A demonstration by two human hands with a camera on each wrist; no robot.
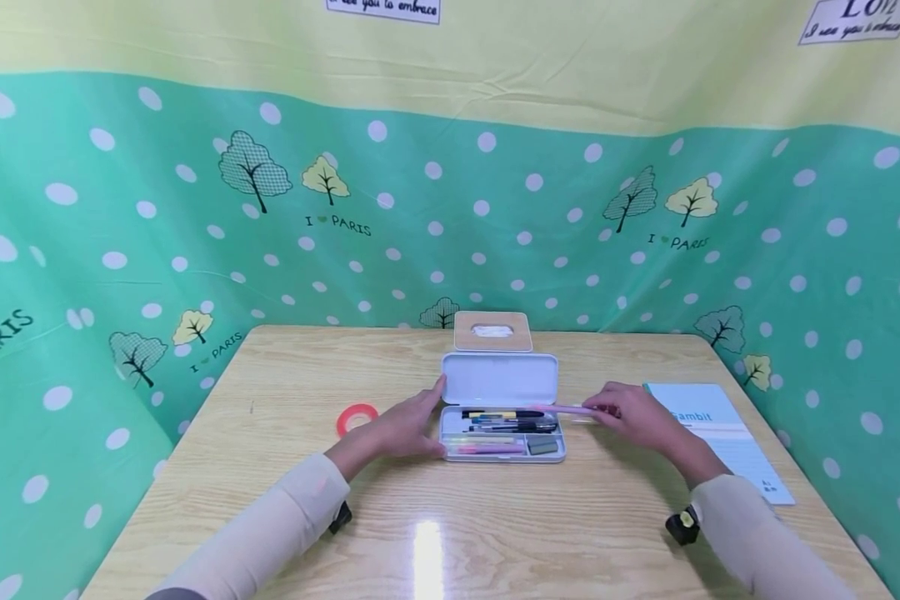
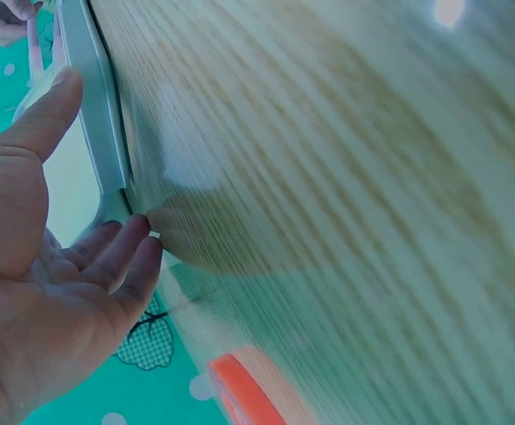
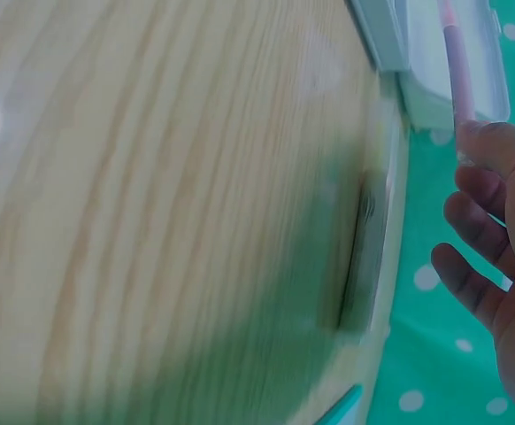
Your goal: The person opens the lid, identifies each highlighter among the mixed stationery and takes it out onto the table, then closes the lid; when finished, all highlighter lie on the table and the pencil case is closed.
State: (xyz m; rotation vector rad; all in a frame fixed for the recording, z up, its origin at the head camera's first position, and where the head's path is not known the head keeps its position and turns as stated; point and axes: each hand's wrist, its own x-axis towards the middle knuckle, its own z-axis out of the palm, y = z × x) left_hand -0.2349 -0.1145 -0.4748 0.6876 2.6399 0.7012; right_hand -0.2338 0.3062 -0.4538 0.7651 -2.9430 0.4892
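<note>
A white pencil case [image 1: 500, 379] stands with its lid up on the table. Inside are several dark pens [image 1: 506, 425], a pink pen or marker [image 1: 495, 449] and a grey eraser [image 1: 543, 447]. My left hand [image 1: 407, 427] rests against the case's left side, thumb near the front corner and fingers by the lid; in the left wrist view its fingers are loosely spread. To the right of the case my right hand [image 1: 633, 414] pinches a slim pink pen [image 3: 459, 71] between thumb and forefinger. The pen's tip points left over the case.
A red-orange roll of tape [image 1: 356, 418] lies left of the case. Behind it stands a tissue box [image 1: 492, 332]. A light blue notebook [image 1: 727, 442] lies at the right. A clear, blurred item [image 3: 364, 252] lies below my right hand. A patterned curtain [image 1: 495, 225] hangs behind the table.
</note>
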